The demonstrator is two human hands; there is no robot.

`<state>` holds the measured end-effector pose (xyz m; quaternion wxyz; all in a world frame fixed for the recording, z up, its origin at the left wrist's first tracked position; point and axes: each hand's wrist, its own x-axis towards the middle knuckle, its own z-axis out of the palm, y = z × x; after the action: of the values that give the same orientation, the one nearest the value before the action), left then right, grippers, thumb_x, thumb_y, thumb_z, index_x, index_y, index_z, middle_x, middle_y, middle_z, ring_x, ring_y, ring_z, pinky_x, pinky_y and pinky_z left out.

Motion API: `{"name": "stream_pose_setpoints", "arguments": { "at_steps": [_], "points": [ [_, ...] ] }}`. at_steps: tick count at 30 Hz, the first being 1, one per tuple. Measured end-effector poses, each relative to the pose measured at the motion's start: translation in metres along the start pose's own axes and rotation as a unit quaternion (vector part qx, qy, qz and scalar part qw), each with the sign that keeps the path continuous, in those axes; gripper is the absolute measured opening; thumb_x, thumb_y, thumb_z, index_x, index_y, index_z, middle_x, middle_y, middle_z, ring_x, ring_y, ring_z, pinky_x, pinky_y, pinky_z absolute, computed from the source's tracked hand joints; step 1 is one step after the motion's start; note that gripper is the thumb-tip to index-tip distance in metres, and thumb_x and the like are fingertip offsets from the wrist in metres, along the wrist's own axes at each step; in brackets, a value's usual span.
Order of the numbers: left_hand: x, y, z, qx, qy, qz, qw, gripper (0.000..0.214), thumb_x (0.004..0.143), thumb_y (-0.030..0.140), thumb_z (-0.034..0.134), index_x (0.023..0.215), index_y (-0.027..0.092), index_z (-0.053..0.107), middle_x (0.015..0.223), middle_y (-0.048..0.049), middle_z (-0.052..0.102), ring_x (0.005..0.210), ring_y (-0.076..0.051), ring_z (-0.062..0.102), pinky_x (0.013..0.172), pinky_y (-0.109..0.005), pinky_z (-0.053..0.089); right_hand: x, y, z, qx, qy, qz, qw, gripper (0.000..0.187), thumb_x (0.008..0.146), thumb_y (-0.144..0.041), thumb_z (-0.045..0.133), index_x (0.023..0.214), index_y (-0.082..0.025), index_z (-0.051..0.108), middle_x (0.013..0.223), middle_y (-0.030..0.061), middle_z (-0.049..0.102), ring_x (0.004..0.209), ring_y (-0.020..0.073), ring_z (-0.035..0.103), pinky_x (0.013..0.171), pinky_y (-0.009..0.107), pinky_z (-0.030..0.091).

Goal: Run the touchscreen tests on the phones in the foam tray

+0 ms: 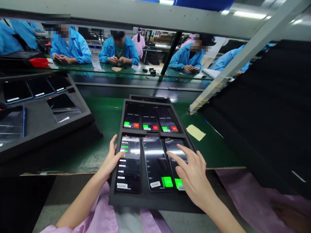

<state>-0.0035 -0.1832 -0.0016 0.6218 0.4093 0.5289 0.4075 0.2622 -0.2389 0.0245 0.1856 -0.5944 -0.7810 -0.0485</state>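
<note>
A black foam tray (pixel 155 202) lies in front of me with several lit smartphones in two rows. My left hand (pixel 113 159) is at the tray's left side, fingers apart, its thumb over the near left smartphone (pixel 128 174), which shows a list with some green lines. Above the near right smartphone (pixel 173 145) my right hand (pixel 191 171) is spread, holding nothing; whether a fingertip touches the screen I cannot tell. Between them lies the near middle smartphone (pixel 155 165) with a green button. The far-row smartphones (pixel 150 118) show green and red buttons.
Another foam tray (pixel 82 121) with dark smartphones stands at left. On the green bench (pixel 107 113) are a yellow paper (pixel 196 132) and a pen (pixel 213 128). A slanted post (pixel 230 64) and black cloth (pixel 267 113) bound the right. Co-workers (pixel 119 51) sit opposite.
</note>
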Motion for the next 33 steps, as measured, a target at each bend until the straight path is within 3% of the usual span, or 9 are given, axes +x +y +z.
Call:
{"name": "stream_pose_setpoints", "arguments": {
  "at_steps": [4, 7, 12, 16, 19, 23, 27, 30, 33],
  "points": [
    [0.001, -0.004, -0.001, 0.008, 0.000, 0.009, 1.000, 0.080, 0.074, 0.028, 0.050, 0.141, 0.029, 0.005, 0.122, -0.0073, 0.053, 0.094, -0.021, 0.062, 0.081, -0.036, 0.050, -0.001, 0.010, -0.007, 0.003, -0.004, 0.014, 1.000, 0.046, 0.092, -0.042, 0.017, 0.118, -0.034, 0.055, 0.130, 0.0053, 0.044, 0.123, 0.0257, 0.039, 0.105, 0.057, 0.021],
    [0.012, -0.001, -0.005, 0.106, 0.024, 0.073, 0.991, 0.068, 0.078, 0.032, 0.045, 0.139, 0.025, 0.016, 0.133, -0.0104, 0.043, 0.106, -0.022, 0.056, 0.090, -0.039, 0.045, 0.011, 0.019, -0.010, 0.020, -0.031, 0.014, 0.999, 0.047, 0.092, -0.043, 0.017, 0.115, -0.033, 0.057, 0.130, 0.0050, 0.044, 0.124, 0.0248, 0.037, 0.105, 0.056, 0.021],
    [0.041, 0.023, -0.011, 0.349, 0.044, 0.153, 0.923, 0.048, 0.087, 0.046, 0.030, 0.131, 0.029, 0.040, 0.150, -0.0080, 0.012, 0.115, -0.028, 0.052, 0.099, -0.046, 0.037, 0.064, 0.030, -0.002, 0.041, -0.063, 0.001, 0.997, 0.050, 0.092, -0.045, 0.016, 0.110, -0.032, 0.060, 0.126, 0.0069, 0.048, 0.123, 0.0237, 0.038, 0.105, 0.054, 0.022],
    [0.056, 0.047, -0.006, 0.469, 0.041, 0.133, 0.872, 0.051, 0.088, 0.053, 0.022, 0.127, 0.031, 0.047, 0.150, -0.0075, 0.018, 0.106, -0.035, 0.058, 0.093, -0.052, 0.040, 0.111, 0.020, 0.017, 0.024, -0.095, -0.045, 0.994, 0.048, 0.093, -0.041, 0.017, 0.109, -0.031, 0.061, 0.127, 0.0069, 0.048, 0.124, 0.0226, 0.037, 0.105, 0.052, 0.021],
    [0.059, 0.054, -0.001, 0.506, 0.040, 0.112, 0.854, 0.053, 0.088, 0.053, 0.019, 0.123, 0.030, 0.052, 0.148, -0.0092, 0.022, 0.108, -0.038, 0.056, 0.091, -0.054, 0.040, 0.130, 0.009, 0.033, -0.006, -0.108, -0.069, 0.992, 0.046, 0.093, -0.040, 0.020, 0.109, -0.029, 0.062, 0.128, 0.0086, 0.048, 0.123, 0.0234, 0.037, 0.105, 0.051, 0.022],
    [0.058, 0.046, -0.002, 0.471, 0.055, 0.133, 0.870, 0.054, 0.088, 0.054, 0.019, 0.132, 0.029, 0.039, 0.149, -0.0111, 0.019, 0.120, -0.037, 0.045, 0.095, -0.054, 0.036, 0.132, 0.009, 0.041, -0.026, -0.071, -0.060, 0.995, 0.046, 0.094, -0.036, 0.021, 0.104, -0.025, 0.064, 0.127, 0.0098, 0.049, 0.122, 0.0229, 0.038, 0.105, 0.050, 0.021],
    [0.060, 0.028, -0.008, 0.373, 0.058, 0.185, 0.907, 0.055, 0.089, 0.050, 0.024, 0.138, 0.024, 0.027, 0.145, -0.0124, 0.027, 0.131, -0.028, 0.033, 0.103, -0.048, 0.031, 0.123, 0.028, 0.038, -0.036, 0.003, 0.040, 0.999, 0.049, 0.094, -0.034, 0.017, 0.101, -0.022, 0.064, 0.120, 0.0114, 0.052, 0.119, 0.0229, 0.041, 0.102, 0.049, 0.025],
    [0.059, 0.013, -0.010, 0.286, 0.075, 0.204, 0.933, 0.057, 0.089, 0.047, 0.028, 0.139, 0.020, 0.022, 0.142, -0.0148, 0.032, 0.133, -0.024, 0.028, 0.107, -0.046, 0.025, 0.117, 0.043, 0.038, -0.043, -0.016, 0.096, 0.994, 0.050, 0.093, -0.037, 0.018, 0.094, -0.022, 0.065, 0.119, 0.0125, 0.051, 0.118, 0.0257, 0.041, 0.099, 0.051, 0.029],
    [0.045, 0.001, -0.011, 0.199, 0.090, 0.167, 0.962, 0.062, 0.087, 0.045, 0.033, 0.140, 0.017, 0.016, 0.139, -0.0178, 0.034, 0.133, -0.025, 0.028, 0.106, -0.047, 0.024, 0.106, 0.049, 0.032, -0.027, -0.022, 0.116, 0.993, 0.049, 0.092, -0.039, 0.018, 0.099, -0.023, 0.064, 0.122, 0.0122, 0.049, 0.119, 0.0270, 0.040, 0.099, 0.052, 0.030]
  ]
}}
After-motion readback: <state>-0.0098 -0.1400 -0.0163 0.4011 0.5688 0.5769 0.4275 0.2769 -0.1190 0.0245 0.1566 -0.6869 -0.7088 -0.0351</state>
